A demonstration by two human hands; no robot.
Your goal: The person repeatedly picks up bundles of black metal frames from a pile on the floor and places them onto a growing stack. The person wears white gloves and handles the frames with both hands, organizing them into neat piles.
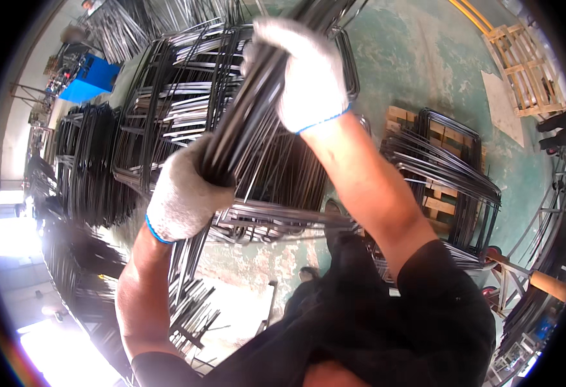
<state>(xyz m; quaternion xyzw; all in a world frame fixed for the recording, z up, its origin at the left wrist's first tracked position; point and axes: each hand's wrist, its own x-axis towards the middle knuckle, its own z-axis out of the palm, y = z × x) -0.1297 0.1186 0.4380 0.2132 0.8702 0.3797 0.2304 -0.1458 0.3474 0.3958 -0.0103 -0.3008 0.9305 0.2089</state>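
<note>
A bundle of long dark metal bars (250,106) slants up from left to right in front of me, held in both hands. My left hand (185,188), in a white knit glove with a blue cuff, is wrapped round its lower part. Higher up, my right hand (314,74), gloved the same way, lies across the bundle, its fingers curled over the far side and partly hidden. The top of the bundle runs out of view. Behind and below it stands a big stack of bent metal frames (189,97).
More bent frames (450,171) lie on a wooden pallet (439,205) at right. An empty pallet (528,68) is at far right. Dark rods (96,168) stand bunched at left, near a blue box (92,79). Loose bars (192,316) lie low on the left. The floor (399,58) is worn green.
</note>
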